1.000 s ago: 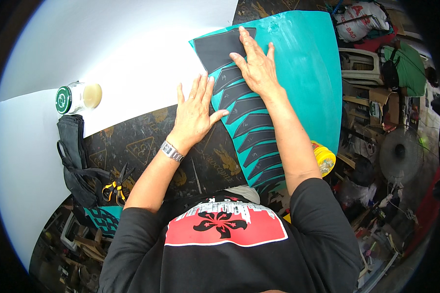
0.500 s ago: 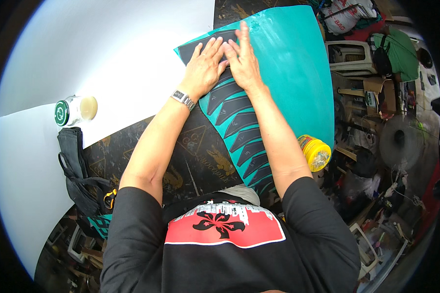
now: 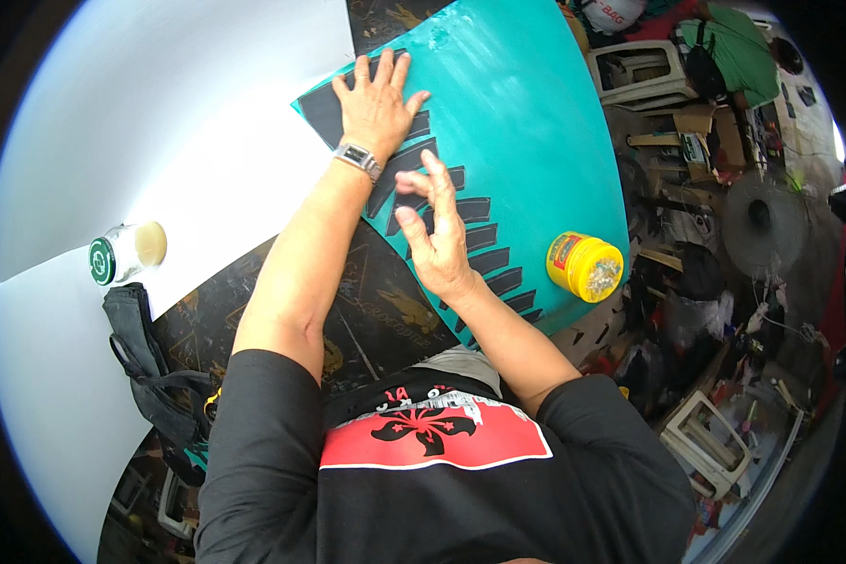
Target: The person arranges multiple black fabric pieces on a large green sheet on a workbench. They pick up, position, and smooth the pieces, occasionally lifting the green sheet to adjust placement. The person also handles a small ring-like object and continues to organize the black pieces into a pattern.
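A large teal sheet (image 3: 526, 150) lies on the dark table, with several black cut pieces (image 3: 480, 237) in a fanned row along its left edge. My left hand (image 3: 378, 108) rests flat with fingers spread, over the larger black piece (image 3: 321, 115) at the sheet's upper left corner. My right hand (image 3: 442, 240) is nearer to me over the row of pieces, fingers apart and slightly blurred, holding nothing. Whether it touches the pieces I cannot tell. A yellow tub (image 3: 581, 267) stands on the sheet's right side.
White sheeting (image 3: 226, 169) covers the left, with a green-lidded clear jar (image 3: 127, 252) on it. A folded black strapped bag (image 3: 146, 343) lies on the dark patterned tabletop (image 3: 240, 273). Off to the right are a plastic stool (image 3: 672, 70), a fan (image 3: 763, 221), clutter and a person in green (image 3: 738, 56).
My right hand has drawn back from beside the left one toward me, over the row. The left hand has spread its fingers on the corner piece. The whole view has shifted somewhat.
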`<state>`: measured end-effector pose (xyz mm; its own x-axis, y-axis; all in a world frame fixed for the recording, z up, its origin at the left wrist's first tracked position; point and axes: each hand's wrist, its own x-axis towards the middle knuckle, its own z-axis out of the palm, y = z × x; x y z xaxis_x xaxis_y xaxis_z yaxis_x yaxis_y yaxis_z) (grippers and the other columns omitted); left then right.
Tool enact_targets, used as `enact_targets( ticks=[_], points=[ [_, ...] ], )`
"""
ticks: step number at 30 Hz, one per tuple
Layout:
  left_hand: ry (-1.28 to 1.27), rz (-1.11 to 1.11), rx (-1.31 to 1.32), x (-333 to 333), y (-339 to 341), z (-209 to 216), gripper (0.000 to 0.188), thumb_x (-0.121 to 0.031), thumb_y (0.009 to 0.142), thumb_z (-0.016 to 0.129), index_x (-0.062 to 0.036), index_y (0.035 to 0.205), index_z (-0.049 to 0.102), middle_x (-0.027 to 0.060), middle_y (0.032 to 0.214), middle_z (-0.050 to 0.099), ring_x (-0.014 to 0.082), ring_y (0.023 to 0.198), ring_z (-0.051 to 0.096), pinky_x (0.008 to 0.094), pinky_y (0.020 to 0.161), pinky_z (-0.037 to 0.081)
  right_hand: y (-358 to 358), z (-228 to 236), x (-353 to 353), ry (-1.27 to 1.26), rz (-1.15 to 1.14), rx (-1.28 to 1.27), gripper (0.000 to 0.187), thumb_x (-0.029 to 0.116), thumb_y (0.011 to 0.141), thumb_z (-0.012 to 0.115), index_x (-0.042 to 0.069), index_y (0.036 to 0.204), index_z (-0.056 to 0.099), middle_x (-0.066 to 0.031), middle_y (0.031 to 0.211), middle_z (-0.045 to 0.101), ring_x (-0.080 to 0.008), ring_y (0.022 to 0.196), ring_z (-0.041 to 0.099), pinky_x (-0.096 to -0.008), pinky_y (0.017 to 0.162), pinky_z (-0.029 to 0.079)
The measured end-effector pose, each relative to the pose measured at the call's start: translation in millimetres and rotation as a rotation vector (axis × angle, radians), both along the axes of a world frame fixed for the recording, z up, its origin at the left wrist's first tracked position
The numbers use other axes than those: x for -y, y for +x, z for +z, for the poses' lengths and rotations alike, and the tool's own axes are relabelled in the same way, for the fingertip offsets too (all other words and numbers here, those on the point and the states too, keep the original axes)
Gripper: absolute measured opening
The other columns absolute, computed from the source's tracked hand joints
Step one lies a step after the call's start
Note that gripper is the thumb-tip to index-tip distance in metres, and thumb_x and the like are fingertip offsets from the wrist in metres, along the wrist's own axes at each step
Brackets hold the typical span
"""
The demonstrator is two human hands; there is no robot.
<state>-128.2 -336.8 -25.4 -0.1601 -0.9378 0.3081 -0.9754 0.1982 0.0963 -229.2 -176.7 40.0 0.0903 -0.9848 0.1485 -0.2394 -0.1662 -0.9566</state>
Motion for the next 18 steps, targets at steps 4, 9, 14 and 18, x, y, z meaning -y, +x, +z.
enact_targets(
  ticks=[4, 9, 14, 18],
  points=[
    [-0.045, -0.007, 0.049, 12.3, 1.4, 1.0, 0.06, -0.061, 0.093, 0.049, -0.0197, 0.137, 0.053, 0.0024, 0.132, 0.055, 0.0319, 0.125, 0.047, 0.0577, 0.094, 0.038, -8.1, 15.5, -16.7, 0.024, 0.073, 0.053, 0.068, 0.007, 0.091, 0.068, 0.001, 0.149, 0.033, -0.0191, 0.123, 0.058, -0.0213, 0.089, 0.063, -0.0335, 0.085, 0.052],
    [-0.059, -0.084, -0.032, 28.3, 6.9, -17.7, 0.065, -0.065, 0.094, 0.045, -0.0193, 0.141, 0.05, 0.0054, 0.147, 0.047, 0.0315, 0.136, 0.041, 0.0563, 0.103, 0.033, -20.1, 32.1, -51.3, -0.038, 0.127, -0.078, 0.069, 0.003, 0.089, 0.068, 0.004, 0.149, 0.035, -0.0169, 0.125, 0.057, -0.0164, 0.082, 0.062, -0.0311, 0.08, 0.053],
    [-0.136, -0.242, -0.039, 33.5, 19.6, -47.3, 0.066, -0.059, 0.1, 0.037, -0.0153, 0.149, 0.04, 0.0038, 0.156, 0.039, 0.0237, 0.145, 0.033, 0.0564, 0.112, 0.024, -19.5, 39.0, -94.7, -0.046, 0.105, -0.143, 0.072, 0.007, 0.084, 0.074, 0.008, 0.148, 0.04, -0.0113, 0.124, 0.063, -0.0253, 0.09, 0.066, -0.0368, 0.078, 0.055],
    [-0.083, -0.305, -0.018, 38.7, 30.6, -54.0, 0.066, -0.06, 0.101, 0.032, -0.0203, 0.153, 0.035, 0.0037, 0.16, 0.033, 0.0237, 0.147, 0.03, 0.0566, 0.113, 0.023, -23.0, 35.2, -123.2, -0.072, 0.082, -0.202, 0.073, 0.007, 0.084, 0.073, 0.009, 0.148, 0.038, -0.0127, 0.124, 0.063, -0.0274, 0.096, 0.068, -0.0399, 0.081, 0.054]
  ],
)
